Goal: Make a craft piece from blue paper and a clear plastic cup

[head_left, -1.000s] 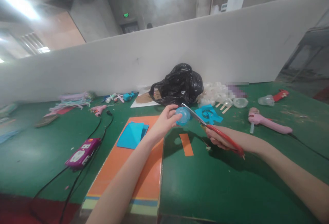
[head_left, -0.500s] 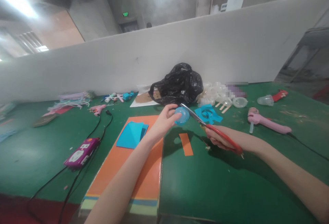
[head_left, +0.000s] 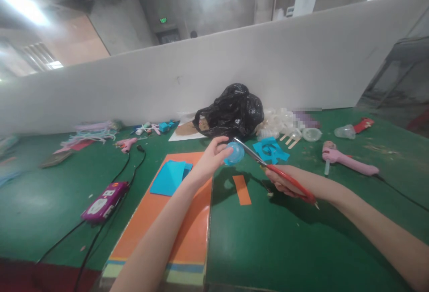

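My left hand (head_left: pixel 210 160) grips a small round clear plastic cup (head_left: pixel 235 153) with a blue tint, holding it up above the table by its rim. My right hand (head_left: pixel 284 181) is closed on the red handles of a pair of scissors (head_left: pixel 280 171). The steel blades (head_left: pixel 250 152) point left, and their tips reach the cup's upper right edge. A narrow orange foam strip (head_left: pixel 241 189) lies on the green table beneath the scissors.
An orange board (head_left: pixel 174 225) carrying blue foam sheets (head_left: pixel 168 177) lies left of centre. Blue foam offcuts (head_left: pixel 271 150), a black plastic bag (head_left: pixel 231 112), clear plastic pieces, a pink glue gun (head_left: pixel 345 160) and a purple power strip (head_left: pixel 104 202) with black cables surround it. A white partition stands behind.
My left hand and the cup have shifted slightly left, with the scissors following. The whole view has tilted a little. Both hands keep their hold.
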`<state>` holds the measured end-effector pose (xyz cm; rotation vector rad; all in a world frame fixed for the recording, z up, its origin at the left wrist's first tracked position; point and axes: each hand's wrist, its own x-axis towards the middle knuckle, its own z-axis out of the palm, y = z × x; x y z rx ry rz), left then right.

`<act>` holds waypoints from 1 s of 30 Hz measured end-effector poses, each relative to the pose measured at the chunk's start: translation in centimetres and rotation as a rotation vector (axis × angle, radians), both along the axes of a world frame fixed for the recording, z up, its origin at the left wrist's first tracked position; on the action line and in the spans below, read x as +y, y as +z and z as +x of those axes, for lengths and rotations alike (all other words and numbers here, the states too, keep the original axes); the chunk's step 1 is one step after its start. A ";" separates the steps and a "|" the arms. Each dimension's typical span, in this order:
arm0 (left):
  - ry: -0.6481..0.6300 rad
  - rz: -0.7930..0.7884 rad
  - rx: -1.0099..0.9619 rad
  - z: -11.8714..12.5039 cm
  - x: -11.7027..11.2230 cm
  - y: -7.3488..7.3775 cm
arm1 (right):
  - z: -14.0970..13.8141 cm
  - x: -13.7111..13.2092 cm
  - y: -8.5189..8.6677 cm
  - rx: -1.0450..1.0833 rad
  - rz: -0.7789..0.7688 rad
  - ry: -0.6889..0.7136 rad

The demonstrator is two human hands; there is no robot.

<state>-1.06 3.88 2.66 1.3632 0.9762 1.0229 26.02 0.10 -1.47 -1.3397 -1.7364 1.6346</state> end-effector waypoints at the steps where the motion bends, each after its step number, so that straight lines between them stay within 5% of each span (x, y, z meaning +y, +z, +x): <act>1: 0.017 -0.005 -0.015 0.1 0.0 0.0 | 0.0 0.0 -0.1 -0.006 -0.004 -0.011; 15: -0.058 0.020 0.075 -0.1 -0.5 0.8 | 0.8 -1.0 1.5 -0.032 0.091 0.110; 21: -0.064 0.038 0.086 0.0 -0.6 1.0 | 0.4 -0.4 0.5 0.013 0.015 0.063; 30: -0.055 0.012 0.022 0.1 -0.3 -0.1 | 0.4 -0.3 0.1 -0.095 0.141 0.071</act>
